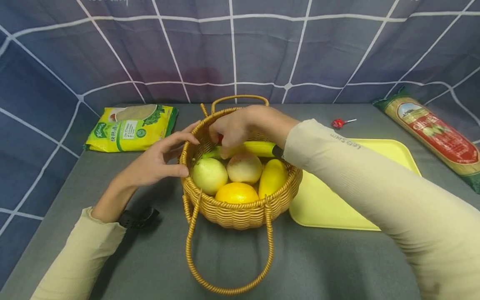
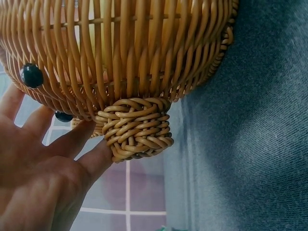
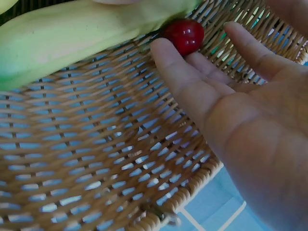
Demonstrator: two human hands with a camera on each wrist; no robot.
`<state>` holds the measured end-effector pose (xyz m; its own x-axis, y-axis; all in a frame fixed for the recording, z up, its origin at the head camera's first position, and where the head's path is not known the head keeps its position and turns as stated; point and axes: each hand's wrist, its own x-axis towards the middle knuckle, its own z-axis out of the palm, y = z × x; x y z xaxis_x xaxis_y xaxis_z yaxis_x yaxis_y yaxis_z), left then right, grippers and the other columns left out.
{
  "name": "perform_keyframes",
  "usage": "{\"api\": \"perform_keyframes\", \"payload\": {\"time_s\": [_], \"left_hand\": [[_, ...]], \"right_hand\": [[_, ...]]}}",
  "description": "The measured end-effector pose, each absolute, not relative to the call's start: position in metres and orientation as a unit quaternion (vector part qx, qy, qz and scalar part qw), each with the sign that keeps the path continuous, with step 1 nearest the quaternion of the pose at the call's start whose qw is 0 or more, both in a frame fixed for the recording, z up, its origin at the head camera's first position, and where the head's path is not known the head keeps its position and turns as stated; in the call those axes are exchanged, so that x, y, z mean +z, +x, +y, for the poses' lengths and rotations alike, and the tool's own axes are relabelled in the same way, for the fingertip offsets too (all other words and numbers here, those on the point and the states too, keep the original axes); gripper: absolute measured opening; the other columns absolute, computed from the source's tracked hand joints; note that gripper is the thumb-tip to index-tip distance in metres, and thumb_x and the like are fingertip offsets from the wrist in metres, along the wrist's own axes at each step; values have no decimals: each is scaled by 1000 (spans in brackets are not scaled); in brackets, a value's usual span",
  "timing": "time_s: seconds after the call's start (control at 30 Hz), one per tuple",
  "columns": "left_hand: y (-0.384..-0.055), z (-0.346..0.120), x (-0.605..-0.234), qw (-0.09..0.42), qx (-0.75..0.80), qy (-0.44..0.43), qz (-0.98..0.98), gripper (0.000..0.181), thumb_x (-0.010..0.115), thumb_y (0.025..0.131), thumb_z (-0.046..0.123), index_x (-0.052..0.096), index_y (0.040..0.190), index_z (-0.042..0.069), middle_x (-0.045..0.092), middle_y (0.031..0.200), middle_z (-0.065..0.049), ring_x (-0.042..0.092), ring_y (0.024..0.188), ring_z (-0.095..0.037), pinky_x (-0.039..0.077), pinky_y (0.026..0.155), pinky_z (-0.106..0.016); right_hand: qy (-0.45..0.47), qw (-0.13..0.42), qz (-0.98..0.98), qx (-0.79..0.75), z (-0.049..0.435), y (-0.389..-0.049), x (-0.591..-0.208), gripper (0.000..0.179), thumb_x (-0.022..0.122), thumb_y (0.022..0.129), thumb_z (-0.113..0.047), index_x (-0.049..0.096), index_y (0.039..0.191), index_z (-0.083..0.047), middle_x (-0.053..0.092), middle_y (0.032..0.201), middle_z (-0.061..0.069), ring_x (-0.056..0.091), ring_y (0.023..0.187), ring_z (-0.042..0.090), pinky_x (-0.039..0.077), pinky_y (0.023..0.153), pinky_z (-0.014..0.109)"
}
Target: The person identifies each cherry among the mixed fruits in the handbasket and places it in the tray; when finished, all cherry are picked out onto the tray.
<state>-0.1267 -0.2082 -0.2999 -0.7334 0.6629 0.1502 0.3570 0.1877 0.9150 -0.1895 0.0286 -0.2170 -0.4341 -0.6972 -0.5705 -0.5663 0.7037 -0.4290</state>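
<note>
A round wicker basket (image 1: 240, 214) holds a light green round fruit (image 1: 210, 176), a peach-like fruit (image 1: 244, 167), an orange-yellow citrus fruit (image 1: 237, 193), a yellow mango-like fruit (image 1: 273, 177) and a long yellow-green banana-like fruit (image 1: 258, 148). My right hand (image 1: 240, 127) reaches inside at the back. Its thumb and a finger pinch a small glossy red fruit (image 3: 185, 36) against the wicker wall; the exact kind cannot be told. My left hand (image 1: 161, 158) rests at the basket's left rim. In the left wrist view, its extended fingers (image 2: 98, 156) touch the basket's outside.
A yellow tray (image 1: 337, 208) lies right of the basket, partly under my right sleeve. Behind it is a red lollipop (image 1: 338, 123). A pasta bag (image 1: 435, 133) lies far right, a yellow Knorr bag (image 1: 131, 127) back left. The basket's front handle (image 1: 229, 290) hangs down towards me.
</note>
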Motion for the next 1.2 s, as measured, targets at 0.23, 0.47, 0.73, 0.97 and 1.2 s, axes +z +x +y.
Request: {"api": "perform_keyframes", "payload": {"time_s": [0.23, 0.47, 0.73, 0.97, 1.2], "left_hand": [[-127, -210, -300, 142, 542, 335, 758, 54, 75, 89, 17, 46, 131, -2, 17, 164, -2, 16, 148, -24, 16, 111, -64], [-128, -207, -300, 149, 548, 334, 753, 53, 74, 88, 13, 46, 131, -3, 17, 164, 0, 16, 148, -23, 18, 111, -64], [-128, -207, -299, 155, 558, 335, 744, 53, 74, 89, 14, 46, 132, -2, 15, 164, 0, 13, 149, -23, 17, 111, -65], [-128, -207, -299, 153, 557, 332, 746, 53, 74, 89, 16, 46, 131, -2, 16, 164, -1, 15, 149, -25, 17, 110, -66], [-127, -207, -299, 146, 552, 327, 753, 48, 73, 89, 16, 49, 129, 4, 17, 164, -2, 15, 148, -29, 17, 109, -68]], "right_hand": [[-353, 409, 839, -67, 28, -191, -215, 49, 59, 94, -22, 43, 136, -5, 47, 130, 7, 45, 115, 21, 41, 97, 33], [-304, 466, 828, -68, 28, -196, -230, 69, 54, 99, -27, 17, 155, -10, 31, 152, 7, 42, 123, 18, 50, 88, 32], [-335, 439, 831, -69, 28, -198, -228, 58, 52, 99, -28, 32, 151, -12, 40, 141, 4, 49, 111, 20, 49, 79, 33], [-374, 443, 814, -42, 33, -192, -208, 42, 54, 97, -16, 49, 139, -8, 49, 132, 7, 51, 108, 21, 52, 85, 37], [-452, 401, 794, -73, 48, -183, -196, 25, 58, 89, 4, 61, 113, -4, 55, 92, 7, 50, 76, 18, 47, 69, 29]]}}
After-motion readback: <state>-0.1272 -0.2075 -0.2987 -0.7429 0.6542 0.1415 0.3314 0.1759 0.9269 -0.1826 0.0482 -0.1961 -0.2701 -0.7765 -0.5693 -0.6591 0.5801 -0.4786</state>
